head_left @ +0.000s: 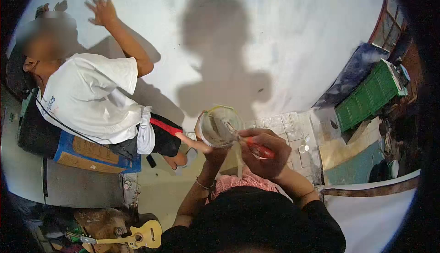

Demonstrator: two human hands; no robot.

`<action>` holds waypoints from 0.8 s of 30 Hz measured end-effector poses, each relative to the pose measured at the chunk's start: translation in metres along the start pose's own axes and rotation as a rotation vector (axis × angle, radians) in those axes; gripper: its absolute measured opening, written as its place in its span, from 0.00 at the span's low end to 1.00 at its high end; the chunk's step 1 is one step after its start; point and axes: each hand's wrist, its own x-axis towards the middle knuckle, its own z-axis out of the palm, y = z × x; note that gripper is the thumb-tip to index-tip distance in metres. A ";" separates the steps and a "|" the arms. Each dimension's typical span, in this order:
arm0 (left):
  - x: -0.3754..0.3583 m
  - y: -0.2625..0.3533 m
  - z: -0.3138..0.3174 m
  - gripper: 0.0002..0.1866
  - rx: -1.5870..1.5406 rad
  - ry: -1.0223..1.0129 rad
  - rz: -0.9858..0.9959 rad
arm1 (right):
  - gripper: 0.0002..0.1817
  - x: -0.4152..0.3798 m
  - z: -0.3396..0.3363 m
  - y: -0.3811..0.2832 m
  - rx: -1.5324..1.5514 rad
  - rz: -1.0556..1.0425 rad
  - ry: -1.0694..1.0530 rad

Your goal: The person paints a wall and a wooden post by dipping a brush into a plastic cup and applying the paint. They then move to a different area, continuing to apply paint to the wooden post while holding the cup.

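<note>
A round whitish plastic tub [220, 115] with a thin yellow-green rim or handle is held up in front of me by my left hand [214, 154]. Its fingers wrap round the tub's side and underside. Inside, the tub's wall and bottom are smeared with a greyish-white substance. My right hand [270, 154] grips the red handle of a tool [261, 149] that slants down to the left. The tool's far end lies inside the tub against its right side; I cannot make out whether it is a brush or a scraper.
A pale wall [293, 46] stands ahead, bearing my shadow. At left, a person in a white shirt [91, 97] has one hand raised near the wall. A blue-and-brown box [91, 154] is beside them. A yellow guitar [146, 235] lies lower left; a green cabinet [369, 94] stands right.
</note>
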 end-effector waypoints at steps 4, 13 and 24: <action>-0.006 -0.012 -0.001 0.61 -0.015 0.004 0.052 | 0.19 -0.006 0.018 0.010 0.107 0.114 0.036; -0.002 -0.009 -0.010 0.68 -0.062 -0.007 -0.014 | 0.16 -0.015 0.028 0.004 0.723 0.517 0.450; 0.001 0.003 -0.012 0.70 0.104 -0.083 0.054 | 0.14 -0.046 0.024 0.036 1.027 0.661 0.660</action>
